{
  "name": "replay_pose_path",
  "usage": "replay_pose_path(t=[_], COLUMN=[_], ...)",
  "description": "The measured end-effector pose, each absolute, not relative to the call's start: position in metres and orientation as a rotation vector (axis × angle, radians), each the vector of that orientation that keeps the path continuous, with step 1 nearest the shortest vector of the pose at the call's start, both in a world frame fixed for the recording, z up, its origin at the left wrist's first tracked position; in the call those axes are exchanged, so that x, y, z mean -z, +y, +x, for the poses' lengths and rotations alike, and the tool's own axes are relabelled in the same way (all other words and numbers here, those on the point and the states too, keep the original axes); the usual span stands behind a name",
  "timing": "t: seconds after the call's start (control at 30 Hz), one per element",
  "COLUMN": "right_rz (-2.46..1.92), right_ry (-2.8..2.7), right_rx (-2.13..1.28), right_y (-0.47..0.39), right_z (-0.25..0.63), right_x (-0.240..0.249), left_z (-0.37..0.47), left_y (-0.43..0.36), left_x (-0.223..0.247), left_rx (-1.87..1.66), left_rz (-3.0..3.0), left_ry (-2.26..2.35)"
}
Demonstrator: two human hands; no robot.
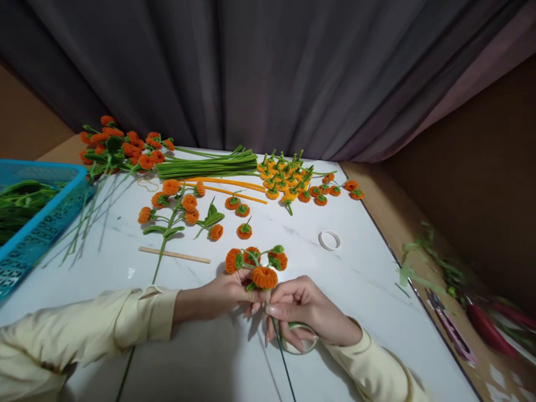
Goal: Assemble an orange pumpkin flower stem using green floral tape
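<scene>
Near the front of the white table, my left hand (228, 293) is closed around the upper stem of a small bunch of orange fuzzy pumpkins (264, 277) with green tops. My right hand (304, 312) pinches the stem just below the bunch. A dark green stem (285, 360) runs down from between the hands toward the lower edge. A roll of green tape (309, 341) hangs in the curled fingers of my right hand. Behind my left forearm lies another branch (170, 223) with several orange pumpkins and green leaves; my sleeve covers part of its stem.
A blue basket (79, 181) of green pieces stands left. Green pipe cleaners (209, 166), yellow-orange pumpkins (288, 178) and orange bunches (132, 148) lie at the back. A wooden stick (175, 255) and white ring (329, 240) lie mid-table. Pink-handled cutters (454, 332) lie right.
</scene>
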State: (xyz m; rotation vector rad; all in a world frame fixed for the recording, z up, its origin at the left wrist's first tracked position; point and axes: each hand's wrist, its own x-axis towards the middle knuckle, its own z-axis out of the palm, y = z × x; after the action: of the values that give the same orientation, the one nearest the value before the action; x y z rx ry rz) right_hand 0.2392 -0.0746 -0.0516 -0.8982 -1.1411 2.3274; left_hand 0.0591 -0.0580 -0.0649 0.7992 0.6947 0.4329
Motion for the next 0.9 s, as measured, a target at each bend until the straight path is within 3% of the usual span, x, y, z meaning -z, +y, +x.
replay_pose_path(t=[0.17,0.63,0.83,0.9], right_rz=[-0.767,-0.963,-0.983,-0.971], right_ry=[-0.996,-1.404,-1.78,-1.761], right_rx=[-2.472,-2.068,-1.719,-1.759], right_y=[-0.07,-0.076,-0.078,-0.078], right_z=[0.239,0.238,0.241,0.241], right_x=[0.058,0.051,0.046,0.045], left_z=[0.06,0.061,0.06,0.06], left_y=[-0.058,-0.055,-0.057,-0.057], left_x=[0.065,0.061,0.066,0.066], left_rx=[-0.43,-0.485,-0.481,-0.473], left_rz=[0.805,0.805,0.845,0.838], left_ry=[0.641,0.707,0.669,0.666])
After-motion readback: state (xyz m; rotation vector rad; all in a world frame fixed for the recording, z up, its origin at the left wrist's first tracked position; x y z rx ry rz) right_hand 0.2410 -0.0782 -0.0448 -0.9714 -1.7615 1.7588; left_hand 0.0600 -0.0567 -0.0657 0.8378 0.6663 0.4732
